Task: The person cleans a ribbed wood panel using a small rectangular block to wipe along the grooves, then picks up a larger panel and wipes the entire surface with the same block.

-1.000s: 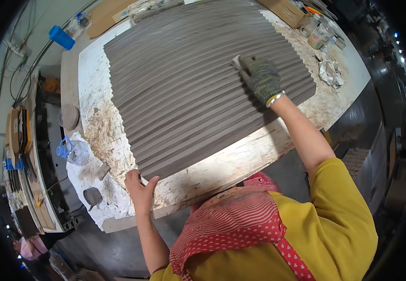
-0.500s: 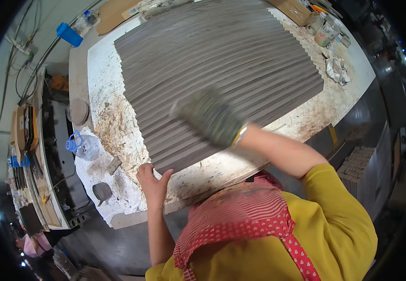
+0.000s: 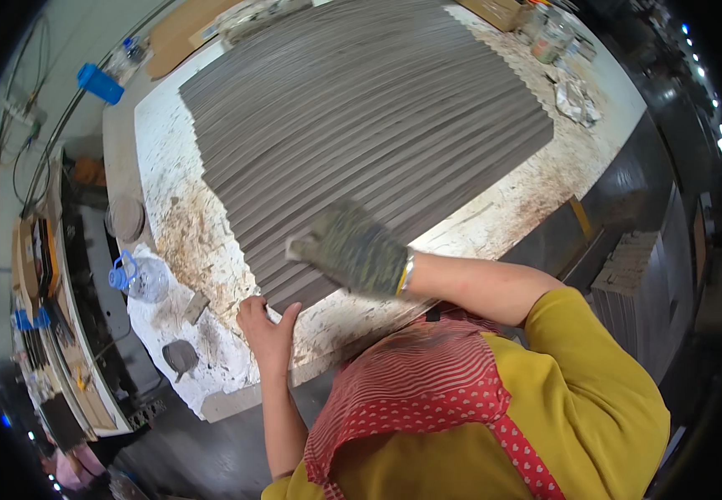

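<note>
Many grey-brown wood-grain strips (image 3: 361,125) lie fanned in overlapping rows on the white worktable, their ends forming stepped side edges. My bare left hand (image 3: 269,332) grips the near left corner of the strips between thumb and fingers. Over the nearest rows, toward that corner, is my right hand (image 3: 352,247) in a dark green-grey knit glove. Its fingers are curled, and a small pale tip (image 3: 296,249) shows at their left side. Whether that is a held piece or part of the glove, I cannot make out.
The stained white tabletop (image 3: 186,225) surrounds the strips. At left stand a clear jug (image 3: 151,279) with a blue handle, a round dark disc (image 3: 180,357) and a blue bottle (image 3: 100,83). Jars (image 3: 552,42) and crumpled paper (image 3: 576,100) sit far right. A stack of boards (image 3: 627,275) stands right.
My right hand has moved nearer to me and slightly left across the strips. My left hand keeps its grip at the corner. The whole view has shifted a little.
</note>
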A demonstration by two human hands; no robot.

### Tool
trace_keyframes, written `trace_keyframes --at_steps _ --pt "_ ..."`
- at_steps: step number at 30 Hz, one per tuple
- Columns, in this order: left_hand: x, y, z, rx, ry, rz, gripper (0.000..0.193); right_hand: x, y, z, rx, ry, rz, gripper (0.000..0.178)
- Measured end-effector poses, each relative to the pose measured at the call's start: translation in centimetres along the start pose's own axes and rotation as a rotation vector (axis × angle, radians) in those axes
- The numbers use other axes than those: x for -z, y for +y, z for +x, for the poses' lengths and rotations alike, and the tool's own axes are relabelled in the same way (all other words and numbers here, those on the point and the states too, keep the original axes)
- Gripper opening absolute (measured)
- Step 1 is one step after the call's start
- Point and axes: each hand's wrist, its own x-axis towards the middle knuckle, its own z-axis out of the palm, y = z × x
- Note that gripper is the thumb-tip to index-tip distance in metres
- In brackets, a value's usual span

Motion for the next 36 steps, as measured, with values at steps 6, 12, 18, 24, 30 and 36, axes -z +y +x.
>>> trace_keyframes --at_steps 6,12,18,24,30,36 --pt "0.1 1.0 0.0 -0.031 -0.003 0.0 0.052 1.8 14.8 -7.7 -0.647 0.338 -0.081 0.021" --pt "-0.1 0.2 0.2 -0.036 -0.014 0.005 0.052 -3.6 2.2 -6.8 -0.131 0.32 0.025 0.045" --pt "0.1 0.6 0.4 -0.019 -0.037 -0.007 0.053 0.2 18.8 -16.6 -0.957 0.38 -0.251 0.035" --pt "0.5 0.0 0.1 0.0 -0.032 0.027 0.053 -1.4 7.5 -12.1 -0.171 0.431 -0.184 0.033" --pt "0.2 0.9 0.6 -0.058 -0.035 0.052 0.054 -2.2 16.8 -14.5 -0.785 0.451 -0.028 0.033" --pt "0.0 -0.3 0.4 -0.067 0.009 0.045 0.054 -2.6 0.5 -5.5 -0.047 0.366 -0.08 0.051"
